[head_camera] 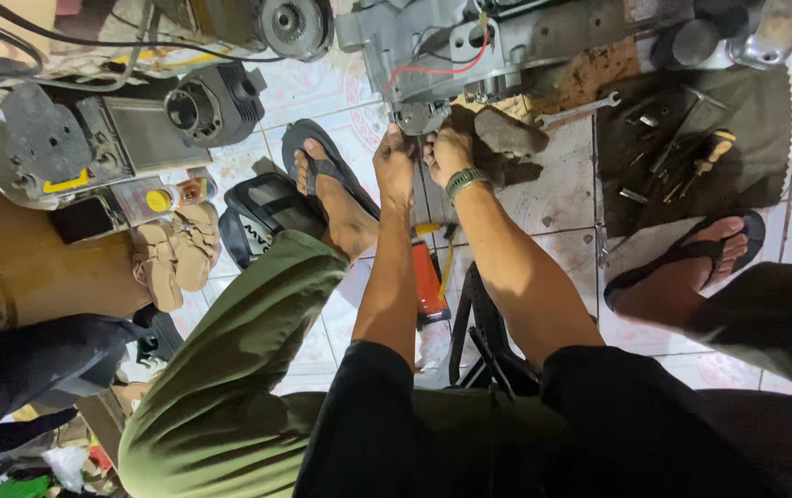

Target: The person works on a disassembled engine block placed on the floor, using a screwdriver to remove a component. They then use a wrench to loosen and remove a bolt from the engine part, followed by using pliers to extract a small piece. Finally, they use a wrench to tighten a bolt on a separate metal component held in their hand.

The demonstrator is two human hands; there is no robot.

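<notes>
Both my hands reach forward to the underside of a grey metal engine block (433,46) that rests on the tiled floor. My left hand (394,159) presses against a small metal part (422,117) at the block's lower edge. My right hand (448,152), with a green band on the wrist, grips the same spot from the right. What the fingers hold is hidden by the hands themselves. A red wire (442,66) loops across the block just above them.
A spanner (580,111) lies beside a dark cloth (691,138) strewn with several tools and a screwdriver (709,155). A black engine cylinder (207,103) sits at the left. Another person's leg (54,277) is at the far left. My sandalled feet (327,180) (691,258) flank the work.
</notes>
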